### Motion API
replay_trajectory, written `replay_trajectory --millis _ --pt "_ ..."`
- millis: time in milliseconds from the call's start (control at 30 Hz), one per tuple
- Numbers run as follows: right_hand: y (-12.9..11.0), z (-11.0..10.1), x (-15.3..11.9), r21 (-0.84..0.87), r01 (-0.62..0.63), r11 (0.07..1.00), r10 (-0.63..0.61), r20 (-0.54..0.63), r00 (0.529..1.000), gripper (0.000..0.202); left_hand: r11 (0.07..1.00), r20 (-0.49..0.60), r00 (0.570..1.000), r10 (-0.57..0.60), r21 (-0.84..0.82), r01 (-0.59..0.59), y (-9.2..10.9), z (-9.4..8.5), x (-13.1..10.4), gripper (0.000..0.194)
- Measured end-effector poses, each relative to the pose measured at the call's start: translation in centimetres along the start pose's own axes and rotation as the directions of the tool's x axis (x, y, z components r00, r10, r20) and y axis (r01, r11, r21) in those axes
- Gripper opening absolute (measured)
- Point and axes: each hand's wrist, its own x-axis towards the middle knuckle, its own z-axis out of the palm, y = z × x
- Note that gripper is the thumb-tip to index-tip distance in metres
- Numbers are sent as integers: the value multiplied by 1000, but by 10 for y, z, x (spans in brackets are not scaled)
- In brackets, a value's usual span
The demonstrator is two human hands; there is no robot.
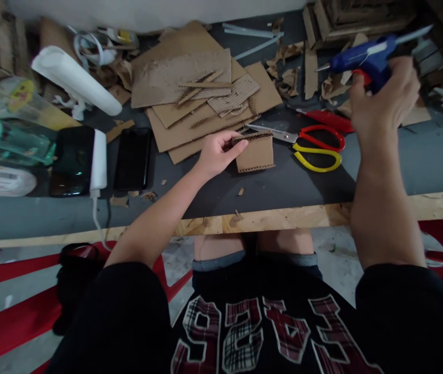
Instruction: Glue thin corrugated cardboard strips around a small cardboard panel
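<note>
I inspect the tabletop (221, 201) from my remote post and record two hands at work height. My left hand (216, 153) is near the middle; its fingers are closed on the left end of a small corrugated cardboard piece (259, 155), thumb on top. The piece sits near the front edge, its exposed fluting along the far and near sides.

My right hand (394, 93) is raised at the far right, fingers wrapped around the grip of a blue hot glue gun (365, 58). Its nozzle points left; a translucent stick protrudes from the rear.

Between the hands lie scissors (292, 138) with one red and one yellow handle, blades directed left, just beyond the piece; contact cannot be confirmed. A red-handled tool (328, 119) lies on their far side. Stacked cardboard sheets (182, 127) occupy the far middle, strips on top, with loose glue sticks (251, 33) beyond. To the left I note a black smartphone (133, 158) and, farther off, a white roll (75, 80).
</note>
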Motion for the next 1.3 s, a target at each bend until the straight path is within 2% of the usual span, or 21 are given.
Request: replay_trajectory --millis 33,67,133,167,267,433,600,700,833,933,1067,1200,1300 --pt "2 -1 -1 69 130 989 -125 -69 990 49 1000 1 1000 -1 -1 1 0 0 0 58" --pt "3 -1 -4 132 282 950 -263 -147 954 48 1000 3 1000 -2 3 2 -1 0 0 58" --pt "3 1 -13 180 527 830 -468 -289 835 45 1000 4 1000 -5 21 5 -2 0 0 59" --pt "1 3 -18 159 584 796 -516 -327 792 46 1000 7 1000 -7 30 7 -2 0 0 59" --pt "-6 12 -35 72 627 775 -554 -399 731 45 999 24 1000 -13 48 12 -3 -1 1 59" --pt "-9 29 -50 85 628 773 -558 -380 738 66 999 57 998 -31 22 29 0 1 0 59" --pt "-16 28 -58 201 673 712 -600 -323 732 67 998 90 994 -66 16 65 0 4 -1 61" --pt "-24 21 -60 323 666 673 -621 -242 745 58 997 75 995 -71 7 71 -2 4 -1 61" --pt "-30 12 -62 366 525 768 -558 -19 829 57 997 81 994 -79 -20 81 -3 4 0 60" --pt "-32 8 -62 287 507 813 -541 47 840 56 996 81 993 -86 -31 88 -3 4 1 61" --pt "-31 13 -61 272 572 774 -585 -40 810 52 996 74 994 -80 -38 83 -1 4 1 62" --pt "-27 24 -59 300 676 673 -629 -248 737 50 993 59 993 -107 -42 109 1 4 0 66" --pt "-27 26 -58 266 717 644 -643 -319 696 49 992 66 991 -114 -55 118 2 4 1 66"
